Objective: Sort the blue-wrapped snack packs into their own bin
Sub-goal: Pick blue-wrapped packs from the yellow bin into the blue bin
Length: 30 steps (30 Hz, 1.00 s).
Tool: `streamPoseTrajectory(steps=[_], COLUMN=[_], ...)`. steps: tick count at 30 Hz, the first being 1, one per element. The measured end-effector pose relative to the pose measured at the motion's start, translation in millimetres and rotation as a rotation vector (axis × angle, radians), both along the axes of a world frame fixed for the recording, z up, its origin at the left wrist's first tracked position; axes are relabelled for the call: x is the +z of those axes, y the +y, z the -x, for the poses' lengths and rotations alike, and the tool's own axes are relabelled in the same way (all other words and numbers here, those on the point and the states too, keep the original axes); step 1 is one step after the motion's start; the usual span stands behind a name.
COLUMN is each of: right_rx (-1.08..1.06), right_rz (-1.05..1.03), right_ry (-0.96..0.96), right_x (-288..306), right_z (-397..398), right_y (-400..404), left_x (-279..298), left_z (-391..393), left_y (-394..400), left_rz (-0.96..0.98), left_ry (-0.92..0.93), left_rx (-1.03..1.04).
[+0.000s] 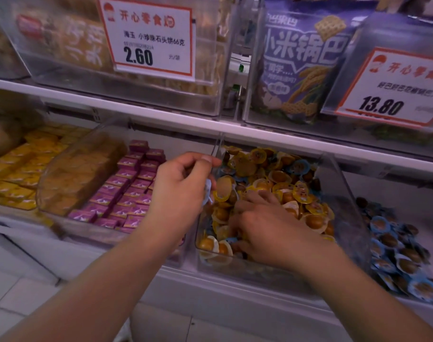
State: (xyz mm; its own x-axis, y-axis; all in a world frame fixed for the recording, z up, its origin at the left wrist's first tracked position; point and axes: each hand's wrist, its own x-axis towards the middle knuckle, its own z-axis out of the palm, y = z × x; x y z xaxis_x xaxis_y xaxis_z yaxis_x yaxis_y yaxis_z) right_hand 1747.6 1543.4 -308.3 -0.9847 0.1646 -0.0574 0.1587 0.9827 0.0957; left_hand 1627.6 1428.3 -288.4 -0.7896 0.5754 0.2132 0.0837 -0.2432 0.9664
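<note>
shelf: we face a white store shelf (pixel 161 119) of clear bins.
left hand (pixel 178 186): our fingers are curled around blue-wrapped packs (pixel 208 192), at 9 o'clock of the mixed bin (pixel 344 183).
right hand (pixel 262 225): buried among yellow packs (pixel 279 177); grip unclear.
blue bin (pixel 408 255): at 3 o'clock.
</note>
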Motion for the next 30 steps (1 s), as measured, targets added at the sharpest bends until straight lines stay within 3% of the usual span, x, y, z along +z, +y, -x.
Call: streamPoseTrajectory(steps=[3,6,10,14,18,21,23,27,30], right_rx=[-0.003,-0.026,-0.188,-0.421,-0.69,-0.839,-0.822,-0.746,-0.762], right_rz=[-0.008,0.217,0.581,0.902,1.5,1.918,2.13,2.231,2.12], right_ry=[0.019,0.086,0.351,0.735,0.979,0.913,0.813,0.824,0.973], right_x=[-2.2,-3.3,-0.9,12.5,17.4,15.1,17.9,22.6,25.0], right_z=[-5.7,-5.1,-8.1,-20.4,-34.0,-37.0,-39.3,-49.3,-59.5], right_y=[5.2,9.6,15.8,17.9,11.6,-5.2,-14.9,-12.5,-3.5], left_x=[-0.9,-1.0,-1.7,-6.1,-16.0,-24.9,-27.4,-26.5,-30.1], left_z=[-0.5,-0.9,-2.4,-7.0,-27.5,-45.0,-51.8,-81.0,-108.0], left_y=[0.5,-0.5,-2.9,1.2,17.5,38.3,51.4,63.9,65.4], left_rz=[0.002,0.016,0.025,0.058,0.059,0.042,0.044,0.075,0.15], left_ry=[0.035,0.052,0.108,0.206,0.184,0.065,0.082,0.325,0.501], left_rx=[-0.011,-0.011,-0.014,0.006,-0.028,0.03,0.136,0.07,-0.101])
